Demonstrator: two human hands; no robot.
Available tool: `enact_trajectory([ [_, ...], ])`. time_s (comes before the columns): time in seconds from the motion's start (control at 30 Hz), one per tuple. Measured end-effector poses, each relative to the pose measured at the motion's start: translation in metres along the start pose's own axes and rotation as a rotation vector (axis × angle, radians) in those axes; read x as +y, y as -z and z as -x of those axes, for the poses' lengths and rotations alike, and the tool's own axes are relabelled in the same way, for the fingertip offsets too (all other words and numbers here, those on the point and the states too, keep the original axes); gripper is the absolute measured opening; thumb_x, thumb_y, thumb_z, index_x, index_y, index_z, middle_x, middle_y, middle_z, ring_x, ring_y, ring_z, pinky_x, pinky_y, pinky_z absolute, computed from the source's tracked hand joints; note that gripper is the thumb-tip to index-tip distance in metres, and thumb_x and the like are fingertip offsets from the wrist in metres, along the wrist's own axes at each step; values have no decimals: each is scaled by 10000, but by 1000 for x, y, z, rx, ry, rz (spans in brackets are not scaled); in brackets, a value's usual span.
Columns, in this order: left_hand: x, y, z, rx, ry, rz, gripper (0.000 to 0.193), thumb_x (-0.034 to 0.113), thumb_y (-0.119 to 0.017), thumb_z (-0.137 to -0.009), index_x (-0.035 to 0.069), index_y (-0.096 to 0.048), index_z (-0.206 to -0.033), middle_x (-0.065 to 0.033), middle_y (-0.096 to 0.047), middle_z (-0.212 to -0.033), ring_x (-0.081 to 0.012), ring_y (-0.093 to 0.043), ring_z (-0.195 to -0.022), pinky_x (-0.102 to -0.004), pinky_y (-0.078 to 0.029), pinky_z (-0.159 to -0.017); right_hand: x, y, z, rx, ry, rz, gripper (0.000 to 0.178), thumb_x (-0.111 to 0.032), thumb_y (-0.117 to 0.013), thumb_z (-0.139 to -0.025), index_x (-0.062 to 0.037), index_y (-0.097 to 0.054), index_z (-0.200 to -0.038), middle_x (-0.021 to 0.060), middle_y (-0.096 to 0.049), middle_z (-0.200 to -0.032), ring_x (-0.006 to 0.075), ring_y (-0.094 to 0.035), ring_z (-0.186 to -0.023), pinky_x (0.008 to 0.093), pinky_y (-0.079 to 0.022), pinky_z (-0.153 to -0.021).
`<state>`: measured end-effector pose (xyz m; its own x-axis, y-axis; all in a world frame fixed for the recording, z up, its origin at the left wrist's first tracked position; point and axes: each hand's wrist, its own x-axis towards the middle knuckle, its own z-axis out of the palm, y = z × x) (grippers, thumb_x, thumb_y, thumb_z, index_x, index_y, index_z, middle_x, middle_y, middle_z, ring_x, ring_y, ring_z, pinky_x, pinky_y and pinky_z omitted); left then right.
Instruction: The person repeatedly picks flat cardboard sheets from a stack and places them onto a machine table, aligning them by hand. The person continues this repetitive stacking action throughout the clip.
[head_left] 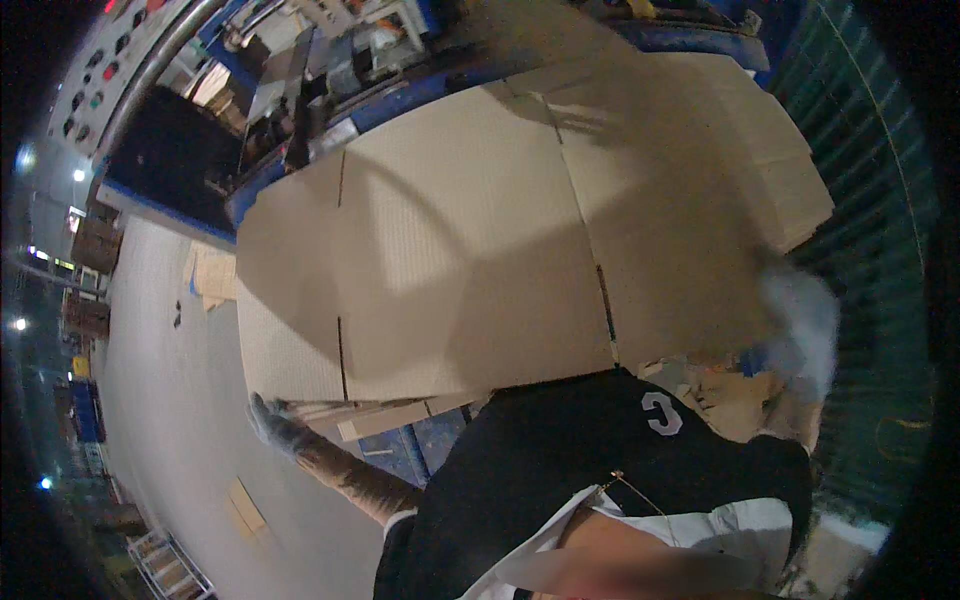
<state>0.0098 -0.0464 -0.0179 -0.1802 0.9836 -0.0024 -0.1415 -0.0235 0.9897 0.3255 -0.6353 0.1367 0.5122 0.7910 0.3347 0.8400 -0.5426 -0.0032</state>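
Observation:
A wide sheet of brown corrugated cardboard (pixel 470 270), with dark slots and crease lines, lies in front of me and spans most of the view. More cardboard layers (pixel 390 420) show under its near edge. At the near left corner is my left hand (pixel 275 425) in a grey-blue glove, its fingers stretched out and apart against the edge. Beside the right end is my right hand (pixel 803 325), gloved in pale blue-white. Motion smears its fingers, so their grip cannot be made out. A shadow falls across much of the sheet.
Blue-framed machinery (pixel 350 80) stands behind the sheet. A panel with buttons (pixel 95 80) is at the far left. Green ribbed mesh (pixel 870 200) borders the right side. Cardboard scraps (pixel 725 395) lie near my right arm, and loose pieces (pixel 246 508) on the grey floor.

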Motion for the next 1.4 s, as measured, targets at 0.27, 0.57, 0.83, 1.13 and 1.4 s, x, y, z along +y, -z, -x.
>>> enact_trajectory([
  [0.27,8,1,-14,-395,14,227,394,241,-528,-936,18,-558,-1259,-155,-582,-1200,-247,-543,-1114,-399,-429,-978,-23,-114,-14,-249,261,-48,506,-310,-664,-728,-145,-569,-1198,123,-504,-1340,339,-466,-1238,527,-358,-1051],
  [0.57,48,-94,175,-1223,-1149,-677,496,88,-586,-771,73,-564,-1267,-211,-550,-1281,-389,-523,-1183,-488,-379,-1041,-9,-123,-19,-113,393,67,443,-204,-576,-769,-178,-575,-1211,113,-555,-1282,319,-522,-1173,522,-368,-1042],
  [0.83,45,-110,183,-1385,-1360,-976,458,105,-552,-813,95,-551,-1271,-175,-506,-1348,-378,-459,-1262,-521,-312,-1082,-5,-123,-35,-52,479,62,426,-218,-568,-780,-175,-555,-1204,84,-566,-1269,289,-521,-1183,494,-384,-1027],
  [1.13,20,-182,94,-1153,-1510,-775,553,136,-564,-799,99,-482,-1344,-164,-493,-1358,-356,-461,-1262,-506,-348,-1072,5,-152,-159,36,528,29,374,-275,-583,-832,-169,-554,-1189,65,-555,-1254,282,-512,-1203,443,-424,-1000],
  [1.4,-4,-309,48,-870,-1524,-972,552,250,-581,-860,113,-433,-1374,-156,-499,-1346,-340,-472,-1241,-480,-362,-1044,50,-222,-264,122,193,116,483,-450,-557,-875,-140,-554,-1246,87,-539,-1305,287,-505,-1198,439,-417,-976],
])
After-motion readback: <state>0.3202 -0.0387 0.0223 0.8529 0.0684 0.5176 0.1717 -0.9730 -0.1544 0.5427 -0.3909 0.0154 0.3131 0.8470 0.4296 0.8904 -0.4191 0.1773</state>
